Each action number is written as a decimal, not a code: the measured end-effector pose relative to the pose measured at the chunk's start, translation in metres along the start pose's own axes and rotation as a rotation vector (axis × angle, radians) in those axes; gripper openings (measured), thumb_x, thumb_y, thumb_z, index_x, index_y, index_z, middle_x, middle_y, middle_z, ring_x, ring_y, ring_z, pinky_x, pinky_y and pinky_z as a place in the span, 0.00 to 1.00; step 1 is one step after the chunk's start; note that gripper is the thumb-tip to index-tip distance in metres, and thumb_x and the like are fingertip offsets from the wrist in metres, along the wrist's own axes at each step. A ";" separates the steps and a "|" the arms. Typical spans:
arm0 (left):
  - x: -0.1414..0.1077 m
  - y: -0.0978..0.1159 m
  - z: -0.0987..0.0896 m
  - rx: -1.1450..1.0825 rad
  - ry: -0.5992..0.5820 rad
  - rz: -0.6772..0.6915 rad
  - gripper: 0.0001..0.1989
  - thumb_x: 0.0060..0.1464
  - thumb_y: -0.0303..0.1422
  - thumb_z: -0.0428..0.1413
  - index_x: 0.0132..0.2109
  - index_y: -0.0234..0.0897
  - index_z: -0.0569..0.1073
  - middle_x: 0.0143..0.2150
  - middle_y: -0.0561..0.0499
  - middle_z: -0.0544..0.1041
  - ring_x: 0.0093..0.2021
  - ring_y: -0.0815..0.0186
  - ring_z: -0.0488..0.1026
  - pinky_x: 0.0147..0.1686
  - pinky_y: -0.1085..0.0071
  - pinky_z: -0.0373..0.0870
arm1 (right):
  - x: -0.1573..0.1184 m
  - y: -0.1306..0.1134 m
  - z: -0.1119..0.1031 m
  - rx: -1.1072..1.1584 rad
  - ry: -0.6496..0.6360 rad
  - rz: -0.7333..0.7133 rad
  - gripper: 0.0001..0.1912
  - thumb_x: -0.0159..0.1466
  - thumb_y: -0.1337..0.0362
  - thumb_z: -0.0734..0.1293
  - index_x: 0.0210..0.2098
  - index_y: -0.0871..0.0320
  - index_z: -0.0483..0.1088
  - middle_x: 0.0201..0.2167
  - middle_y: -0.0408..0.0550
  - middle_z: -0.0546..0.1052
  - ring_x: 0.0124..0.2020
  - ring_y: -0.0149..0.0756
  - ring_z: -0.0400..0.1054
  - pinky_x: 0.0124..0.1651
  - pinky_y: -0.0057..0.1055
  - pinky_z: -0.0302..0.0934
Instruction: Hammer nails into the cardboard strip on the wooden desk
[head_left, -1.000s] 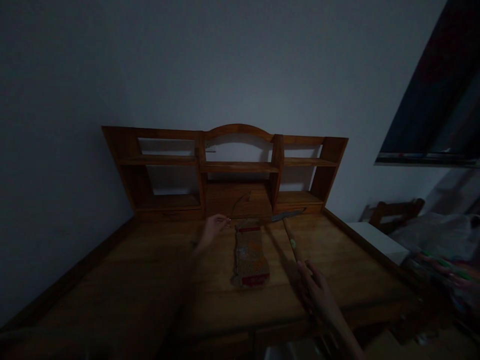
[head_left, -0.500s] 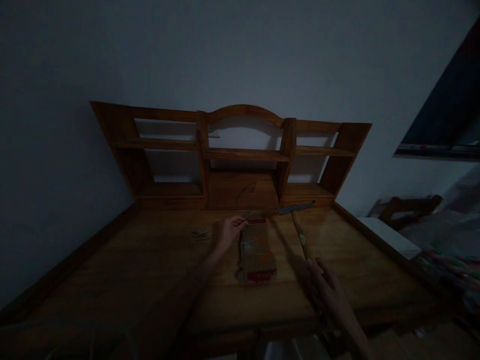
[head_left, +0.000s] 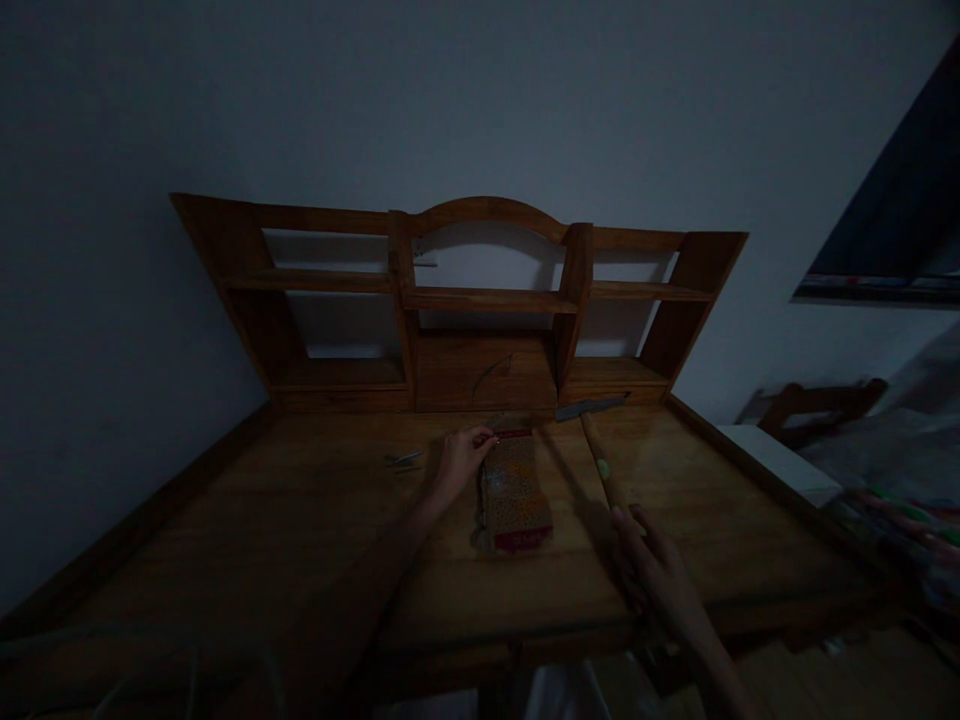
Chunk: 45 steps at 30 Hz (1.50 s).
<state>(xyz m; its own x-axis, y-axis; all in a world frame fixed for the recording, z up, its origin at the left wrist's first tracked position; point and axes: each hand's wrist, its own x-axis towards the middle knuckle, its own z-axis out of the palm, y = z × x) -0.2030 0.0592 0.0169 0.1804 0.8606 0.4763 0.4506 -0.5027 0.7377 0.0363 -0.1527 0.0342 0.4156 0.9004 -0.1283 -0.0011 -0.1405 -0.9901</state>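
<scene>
Two hands are at work on one packet. The left hand (head_left: 459,462) has its fingers pinched together at the far top corner of the packet (head_left: 514,490), on or just beside its red strip; the light is too dim to tell whether they also hold something small. The right hand (head_left: 651,570) rests with its fingers loosely closed around the near end of the hammer's wooden handle (head_left: 604,476), which runs away just right of the packet to a metal head (head_left: 591,407) lying beyond the packet's far right corner. The packet itself lies flat on the wooden desk (head_left: 300,520), about mid-desk. Judging by this, a steady pinch close to the packet's edge would serve best, with the packet kept flat. Left of the packet, apart from it, lies a small metal tool (head_left: 403,460). Behind the packet stands the desk's shelf unit (head_left: 480,300).
</scene>
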 end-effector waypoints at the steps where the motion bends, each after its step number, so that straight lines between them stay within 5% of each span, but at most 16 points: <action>1: 0.000 0.001 -0.001 0.016 0.016 0.016 0.06 0.52 0.35 0.59 0.35 0.38 0.78 0.34 0.49 0.79 0.33 0.66 0.75 0.33 0.74 0.68 | 0.000 0.000 0.001 0.001 0.009 0.003 0.26 0.57 0.42 0.64 0.45 0.53 0.63 0.16 0.32 0.59 0.12 0.22 0.48 0.12 0.18 0.44; 6: 0.003 0.004 -0.004 0.036 0.063 0.026 0.06 0.50 0.35 0.61 0.32 0.37 0.79 0.32 0.49 0.77 0.32 0.66 0.73 0.32 0.73 0.66 | 0.006 -0.003 -0.002 -0.104 -0.087 -0.056 0.24 0.58 0.42 0.63 0.41 0.54 0.64 0.14 0.32 0.57 0.12 0.24 0.48 0.12 0.20 0.42; 12: 0.004 0.005 -0.006 -0.001 0.055 0.002 0.05 0.49 0.34 0.62 0.31 0.38 0.80 0.31 0.50 0.77 0.32 0.66 0.73 0.32 0.72 0.65 | 0.021 -0.035 -0.006 -0.503 -0.054 -0.451 0.20 0.65 0.46 0.56 0.42 0.56 0.65 0.26 0.45 0.71 0.26 0.35 0.66 0.28 0.27 0.58; 17: 0.004 0.003 -0.005 -0.033 0.047 -0.008 0.04 0.49 0.33 0.62 0.31 0.38 0.80 0.31 0.50 0.78 0.32 0.67 0.73 0.32 0.73 0.65 | 0.032 -0.074 -0.009 -0.903 0.096 -0.622 0.23 0.67 0.45 0.51 0.41 0.55 0.66 0.28 0.48 0.75 0.28 0.41 0.70 0.29 0.30 0.55; 22: 0.006 -0.002 -0.002 -0.047 0.043 -0.003 0.04 0.48 0.33 0.62 0.30 0.38 0.80 0.30 0.50 0.77 0.31 0.67 0.73 0.30 0.73 0.65 | 0.034 -0.087 -0.003 -1.233 0.131 -0.638 0.26 0.66 0.43 0.51 0.40 0.54 0.70 0.23 0.49 0.76 0.25 0.43 0.71 0.24 0.29 0.48; 30: 0.007 -0.011 0.002 -0.063 0.045 0.007 0.05 0.49 0.35 0.62 0.32 0.38 0.80 0.30 0.50 0.77 0.30 0.68 0.72 0.30 0.74 0.64 | 0.032 -0.083 0.015 -1.165 0.141 -0.683 0.26 0.67 0.44 0.51 0.46 0.53 0.69 0.28 0.49 0.78 0.27 0.42 0.72 0.25 0.29 0.50; 36: 0.006 -0.007 0.001 -0.075 0.042 -0.027 0.05 0.47 0.35 0.62 0.31 0.38 0.80 0.30 0.50 0.77 0.30 0.67 0.72 0.29 0.73 0.63 | 0.020 -0.081 0.027 -1.362 0.052 -0.708 0.20 0.68 0.49 0.52 0.38 0.53 0.69 0.23 0.47 0.78 0.23 0.40 0.72 0.24 0.29 0.42; 45: 0.006 -0.010 0.001 -0.028 0.033 -0.024 0.05 0.48 0.34 0.62 0.31 0.39 0.81 0.29 0.51 0.77 0.29 0.68 0.71 0.29 0.73 0.62 | 0.015 -0.091 0.031 -1.201 0.156 -0.682 0.24 0.67 0.45 0.50 0.42 0.52 0.69 0.24 0.47 0.77 0.24 0.40 0.72 0.23 0.29 0.44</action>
<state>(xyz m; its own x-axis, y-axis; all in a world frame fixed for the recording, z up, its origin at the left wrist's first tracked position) -0.2055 0.0696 0.0114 0.1403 0.8696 0.4733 0.4297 -0.4842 0.7622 0.0145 -0.1138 0.1206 0.1143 0.8899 0.4417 0.9815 -0.0323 -0.1890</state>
